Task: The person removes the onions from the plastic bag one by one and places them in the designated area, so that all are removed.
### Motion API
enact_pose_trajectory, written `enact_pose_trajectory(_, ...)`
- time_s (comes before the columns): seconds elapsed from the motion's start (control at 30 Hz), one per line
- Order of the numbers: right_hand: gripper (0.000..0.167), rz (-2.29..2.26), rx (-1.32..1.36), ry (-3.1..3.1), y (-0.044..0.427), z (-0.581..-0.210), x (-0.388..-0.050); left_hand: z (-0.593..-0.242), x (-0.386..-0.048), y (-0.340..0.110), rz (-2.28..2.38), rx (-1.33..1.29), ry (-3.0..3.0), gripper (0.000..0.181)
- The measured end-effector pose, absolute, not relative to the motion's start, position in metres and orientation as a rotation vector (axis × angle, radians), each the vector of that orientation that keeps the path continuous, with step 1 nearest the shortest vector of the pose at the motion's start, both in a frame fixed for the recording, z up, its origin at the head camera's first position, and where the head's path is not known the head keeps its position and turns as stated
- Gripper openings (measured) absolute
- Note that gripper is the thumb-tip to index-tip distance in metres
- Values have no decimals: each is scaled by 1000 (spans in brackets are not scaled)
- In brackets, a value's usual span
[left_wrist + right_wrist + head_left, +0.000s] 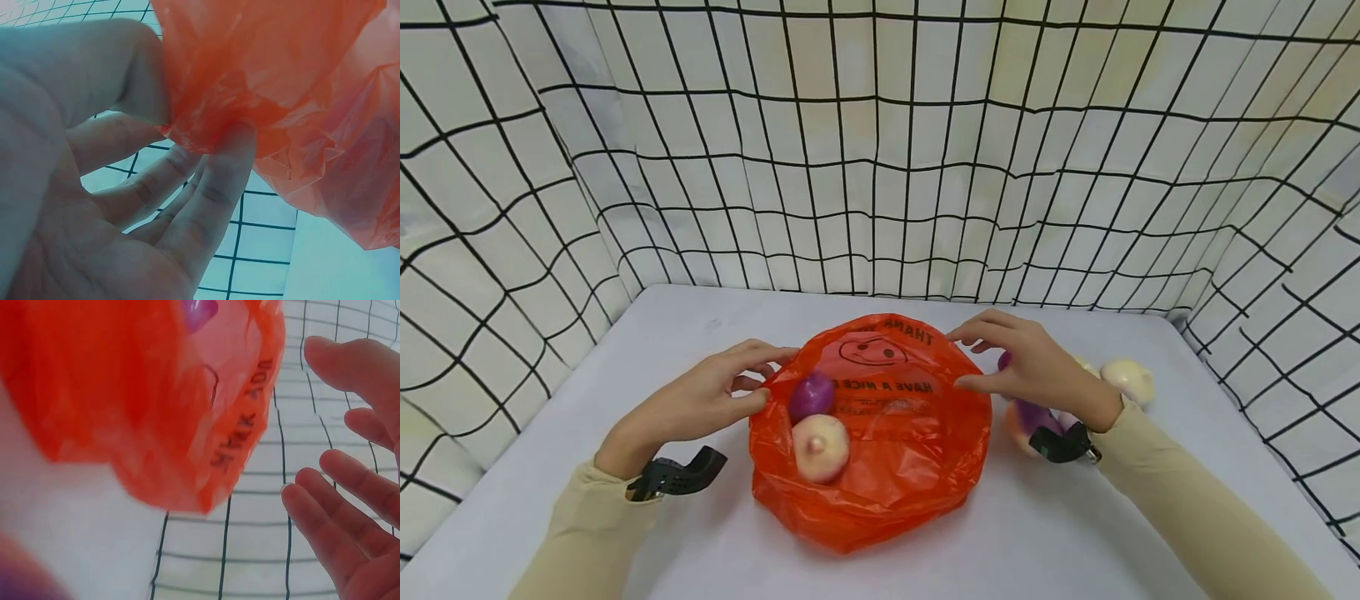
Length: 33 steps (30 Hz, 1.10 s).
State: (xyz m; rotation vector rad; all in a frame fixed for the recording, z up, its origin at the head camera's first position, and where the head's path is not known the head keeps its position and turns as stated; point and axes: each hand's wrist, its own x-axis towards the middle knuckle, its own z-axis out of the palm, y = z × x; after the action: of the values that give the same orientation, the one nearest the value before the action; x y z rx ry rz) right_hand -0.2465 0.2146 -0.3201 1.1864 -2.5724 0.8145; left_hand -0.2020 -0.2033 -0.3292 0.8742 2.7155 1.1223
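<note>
A red-orange plastic bag (880, 492) with printed words and a smiling face stands on the table, its mouth wide towards the head camera. Inside, on the left, lie a glossy purple round thing (812, 397) and a cream, pink-tinged ball with a nub (821, 448), like a toy fruit or vegetable. My left hand (718, 396) holds the bag's left rim; in the left wrist view its thumb and fingers (228, 156) meet the film. Beside the right rim is my right hand (1030, 358), fingers spread; the right wrist view shows those fingers (331, 525) apart from the bag.
Right of the bag, partly behind the right hand and wrist, lie several round things, among them a pale one (1127, 382) and an orange-and-purple one (1022, 425). The white table (700, 533) is bordered by black netting (895, 212) over white walls.
</note>
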Motion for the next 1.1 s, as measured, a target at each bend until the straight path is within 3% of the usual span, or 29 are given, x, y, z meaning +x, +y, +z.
enact_pose_trajectory(1.1, 51, 838, 1624, -2566, 95, -334, -248, -330, -200, -204, 1125, 837, 2711, 56)
